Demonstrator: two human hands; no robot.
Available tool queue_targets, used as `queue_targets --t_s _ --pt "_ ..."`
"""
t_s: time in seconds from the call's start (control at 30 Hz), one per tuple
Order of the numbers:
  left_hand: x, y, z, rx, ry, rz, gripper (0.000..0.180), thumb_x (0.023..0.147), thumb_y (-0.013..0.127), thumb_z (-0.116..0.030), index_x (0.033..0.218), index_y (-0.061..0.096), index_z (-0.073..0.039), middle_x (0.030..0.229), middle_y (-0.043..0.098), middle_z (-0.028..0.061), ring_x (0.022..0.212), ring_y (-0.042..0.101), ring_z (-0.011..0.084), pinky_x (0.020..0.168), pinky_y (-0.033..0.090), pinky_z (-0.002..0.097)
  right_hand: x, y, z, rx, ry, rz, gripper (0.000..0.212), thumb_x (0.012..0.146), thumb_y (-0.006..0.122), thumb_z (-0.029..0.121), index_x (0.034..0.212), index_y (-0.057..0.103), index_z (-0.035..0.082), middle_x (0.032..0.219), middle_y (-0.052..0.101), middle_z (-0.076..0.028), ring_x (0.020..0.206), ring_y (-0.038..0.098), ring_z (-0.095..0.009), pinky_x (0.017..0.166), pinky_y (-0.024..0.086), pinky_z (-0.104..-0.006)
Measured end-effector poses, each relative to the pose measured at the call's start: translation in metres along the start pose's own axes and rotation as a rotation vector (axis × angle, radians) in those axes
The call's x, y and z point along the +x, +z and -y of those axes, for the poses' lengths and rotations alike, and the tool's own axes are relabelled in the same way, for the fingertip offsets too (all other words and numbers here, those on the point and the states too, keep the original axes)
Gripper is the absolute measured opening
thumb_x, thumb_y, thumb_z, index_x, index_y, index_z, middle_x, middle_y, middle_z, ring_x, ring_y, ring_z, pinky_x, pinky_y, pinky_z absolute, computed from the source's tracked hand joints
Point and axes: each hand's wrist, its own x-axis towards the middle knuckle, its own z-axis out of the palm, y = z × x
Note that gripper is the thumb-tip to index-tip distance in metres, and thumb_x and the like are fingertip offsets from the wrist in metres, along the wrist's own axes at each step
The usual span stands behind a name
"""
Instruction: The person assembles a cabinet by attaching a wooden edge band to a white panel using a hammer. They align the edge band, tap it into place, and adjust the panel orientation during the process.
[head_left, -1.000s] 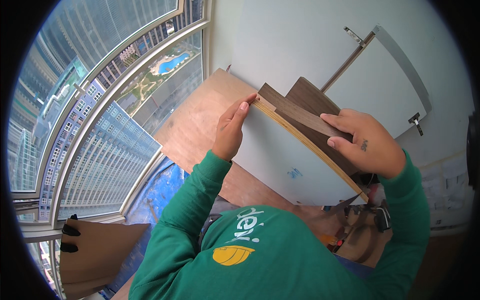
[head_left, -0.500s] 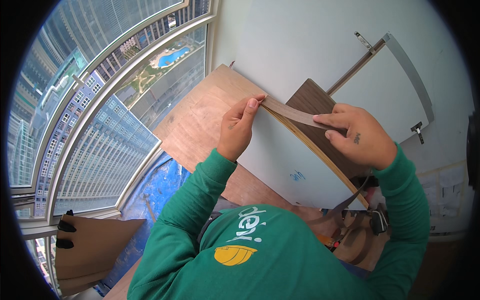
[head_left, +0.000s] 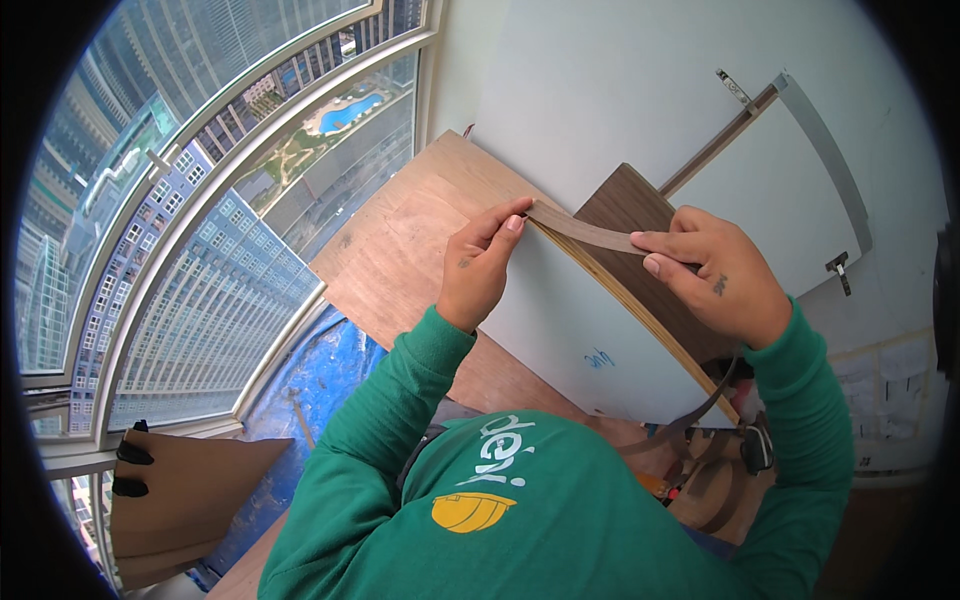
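A white laminated board (head_left: 560, 330) with a plywood edge stands tilted in front of me. A brown edge-banding strip (head_left: 585, 232) runs along its top edge. My left hand (head_left: 482, 268) pinches the strip's far end against the board's upper corner. My right hand (head_left: 715, 275) presses the strip down onto the edge further along. The rest of the strip (head_left: 700, 415) hangs down past the board's lower end toward my waist. A dark brown wood panel (head_left: 640, 215) lies behind the board.
A plywood sheet (head_left: 405, 250) lies under the board. A curved window (head_left: 190, 200) with a high city view fills the left. Blue sheeting (head_left: 310, 370) covers the floor below it. A cardboard piece (head_left: 180, 490) sits lower left. A white door (head_left: 775, 190) with hinges leans on the wall.
The strip now lies flatter along the board's edge. My left hand has slid slightly up to the corner, and my right hand has moved along the edge, pressing the strip.
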Motion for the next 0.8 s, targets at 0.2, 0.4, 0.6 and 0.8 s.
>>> queue_targets --t_s 0.2,0.4,0.6,0.8 --pt "-0.0011 0.0002 0.0028 0.057 0.025 0.013 0.033 0.111 0.063 -0.015 0.139 0.069 0.002 0.127 0.072 0.0034 0.110 0.062 0.0089 0.099 0.050 0.0246 0.0005 0.0032 -0.0026 0.022 -0.012 -0.023 0.024 0.096 0.074 0.016 0.117 0.082 0.007 0.081 0.058 -0.010 0.073 0.059 -0.026 0.066 0.048 -0.0382" --pt "0.0004 0.0010 0.0050 0.061 0.042 0.001 0.034 0.110 0.064 -0.015 0.139 0.069 0.002 0.130 0.073 0.0058 0.116 0.064 0.0109 0.104 0.050 0.0264 -0.0003 0.0048 -0.0046 0.002 -0.011 -0.023 0.025 0.096 0.074 0.016 0.118 0.082 0.007 0.081 0.057 -0.010 0.072 0.059 -0.026 0.065 0.048 -0.0384" --pt "-0.0002 0.0019 0.0055 0.059 0.037 0.008 0.034 0.110 0.065 -0.016 0.139 0.070 0.001 0.132 0.074 0.0071 0.120 0.065 0.0125 0.107 0.050 0.0278 0.0001 0.0039 -0.0028 -0.011 -0.017 -0.015 0.025 0.096 0.073 0.016 0.118 0.081 0.006 0.080 0.056 -0.011 0.071 0.059 -0.027 0.065 0.048 -0.0387" --pt "0.0008 -0.0004 0.0052 0.095 0.041 0.015 0.034 0.110 0.065 -0.017 0.138 0.070 0.001 0.131 0.074 0.0069 0.119 0.065 0.0124 0.106 0.050 0.0277 -0.0005 0.0038 -0.0025 -0.030 -0.009 0.001 0.026 0.098 0.072 0.017 0.119 0.081 0.006 0.080 0.056 -0.011 0.071 0.058 -0.027 0.065 0.048 -0.0390"
